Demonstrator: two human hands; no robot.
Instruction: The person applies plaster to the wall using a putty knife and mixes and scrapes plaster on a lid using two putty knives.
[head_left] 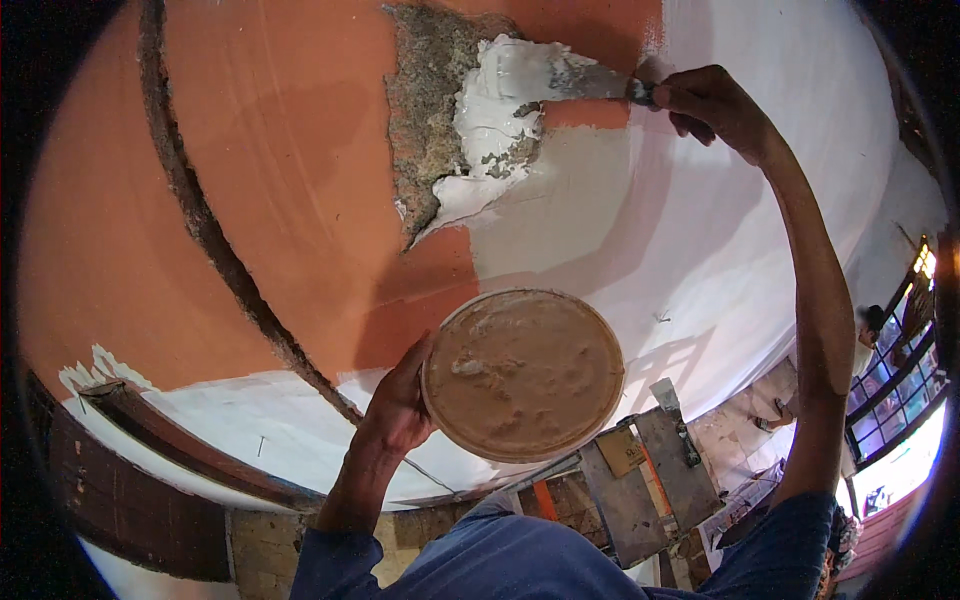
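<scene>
The right hand (722, 112) holds a putty knife (590, 80), its fingers closed on the handle end. The blade lies against white filler (490, 120) on the wall, over the right part of a rough bare patch (415, 110). The left side of this patch is uncovered, with broken edges against the orange paint (280, 190).

The left hand (403, 400) grasps a round tub (515, 458) at its left side, below the patch and in front of the wall. Most of its fingers are hidden by the tub, so how far they reach beneath cannot be told. The tan-looking paste (535, 370) inside has an uneven top.

Risks, as judged: the tub appears to be carried from one side only, so a tiring wrist or slipping fingers could tip it and spill paste. The filler sits thick and ragged; excess weight or loose grit beneath could make it sag or part from the patch. Uneven blade pressure could leave ridges, and a tilted edge could score the paint alongside. Below, boards (615, 490) and a second scraper (665, 393) stand near the body; a backward step without looking could cause a stumble.
</scene>
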